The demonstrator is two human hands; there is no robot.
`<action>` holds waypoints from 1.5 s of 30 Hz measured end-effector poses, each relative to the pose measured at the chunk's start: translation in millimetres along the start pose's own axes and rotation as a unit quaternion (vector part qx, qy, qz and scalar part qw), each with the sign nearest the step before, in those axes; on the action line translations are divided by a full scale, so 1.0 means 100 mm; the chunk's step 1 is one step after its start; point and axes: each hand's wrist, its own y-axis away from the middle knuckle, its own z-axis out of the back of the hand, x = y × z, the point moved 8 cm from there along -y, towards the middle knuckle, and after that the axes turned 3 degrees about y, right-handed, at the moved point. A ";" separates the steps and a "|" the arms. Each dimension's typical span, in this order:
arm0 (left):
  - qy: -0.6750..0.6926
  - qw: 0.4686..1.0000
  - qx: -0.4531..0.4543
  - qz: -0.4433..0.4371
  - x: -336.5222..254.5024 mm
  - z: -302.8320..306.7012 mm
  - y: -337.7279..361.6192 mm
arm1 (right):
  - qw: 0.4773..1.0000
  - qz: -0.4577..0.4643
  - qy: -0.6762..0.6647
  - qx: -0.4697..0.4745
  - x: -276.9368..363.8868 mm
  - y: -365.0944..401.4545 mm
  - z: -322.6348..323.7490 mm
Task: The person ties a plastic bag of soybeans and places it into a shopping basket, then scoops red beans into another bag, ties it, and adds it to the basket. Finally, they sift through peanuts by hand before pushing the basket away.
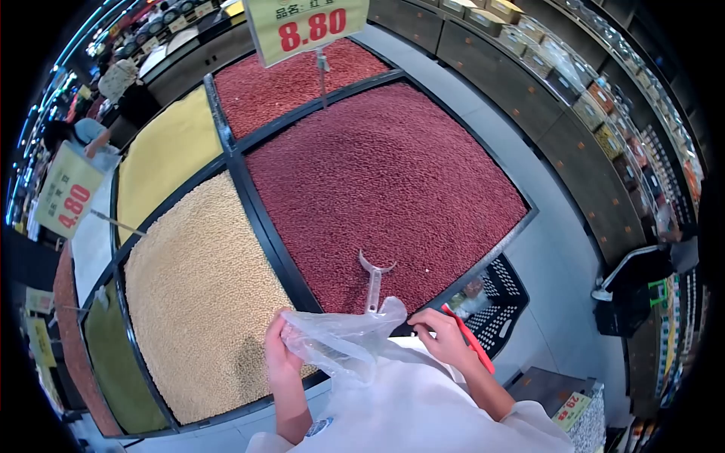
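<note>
Where the near edge of the dark red beans (pixel 377 174) meets the person's body, the head view shows a clear plastic bag (pixel 343 343) in front of the white top (pixel 400 408). Left hand (pixel 281 349): fingers pinch the bag's left edge, beside the pale beans (pixel 204 287). Right hand (pixel 447 340): fingers bent, just beside the bag's right end; cannot tell whether they pinch film or are merely close together.

Clear scoop (pixel 374 285) rests on the dark red beans, just beyond the bag. Long axis runs near to far: handle toward the person, curved head at the far end. Relation noted: scoop lies far and to the left of the right hand, far and to the right of the left; right hand is the nearer. Black basket (pixel 510 303), with red handle (pixel 470 340), sits right of the bin, beyond the right forearm.
</note>
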 end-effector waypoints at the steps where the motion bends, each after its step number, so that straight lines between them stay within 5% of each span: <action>1: 0.006 1.000 -0.004 -0.002 -0.01 -0.02 0.01 | 1.000 -0.001 0.003 0.000 0.01 -0.01 0.00; 13: -0.016 0.998 -0.019 -0.053 -0.05 -0.16 0.10 | 0.999 0.012 -0.052 0.008 0.13 -0.14 -0.09; 16: -0.142 0.981 -0.002 -0.129 -0.11 -0.33 0.20 | 0.991 0.082 -0.087 0.067 0.63 -0.25 -0.18; 18: -0.269 0.950 0.027 -0.158 -0.12 -0.50 0.29 | 0.971 0.218 -0.017 0.096 1.12 -0.31 -0.24; 22: -0.369 0.915 0.123 -0.103 0.01 -0.85 0.47 | 0.945 0.295 0.125 0.066 1.50 -0.46 -0.36; 25: -0.393 0.900 0.173 -0.070 0.10 -0.99 0.54 | 0.955 0.219 0.146 0.139 1.25 -0.46 -0.64; 27: -0.427 0.881 0.154 -0.133 0.05 -0.95 0.53 | 0.964 0.134 0.130 0.190 0.97 -0.45 -0.80; 29: -0.481 0.817 0.141 -0.286 -0.07 -1.09 0.72 | 0.972 0.120 0.111 0.166 0.97 -0.46 -0.74; 37: -0.624 0.761 0.087 -0.154 0.11 -0.80 0.72 | 0.989 0.079 0.056 0.112 0.88 -0.55 -0.60; 42: -0.262 0.955 0.058 -0.128 -0.37 -0.13 0.52 | 0.974 -0.082 -0.165 0.129 0.44 -0.49 -0.42; 45: -0.058 0.994 0.042 -0.085 -0.43 0.00 0.53 | 0.969 -0.052 -0.168 0.172 0.42 -0.41 -0.56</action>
